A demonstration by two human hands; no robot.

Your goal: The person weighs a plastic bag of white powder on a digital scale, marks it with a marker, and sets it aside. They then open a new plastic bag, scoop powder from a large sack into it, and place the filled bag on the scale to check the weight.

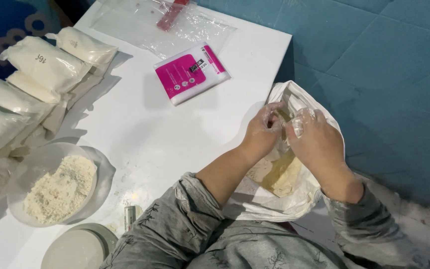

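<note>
At centre right of the frame both floury hands – left hand (264, 130) and right hand (315, 142) – pinch shut on a small clear bag (285, 149) between them, its long axis running down into the white sack (294, 199) beside the table (175, 139).

Bowl of flour (58, 187) on tabletop (175, 134) at left; filled bags (36, 74) behind it; packet (191, 72) farther back; sack (284, 169) off tabletop's right edge.

A small clear bag (290, 130) is pinched between the floured left hand (264, 130) and right hand (316, 142) above an open white sack (294, 199) at the white table's (175, 134) edge.
</note>
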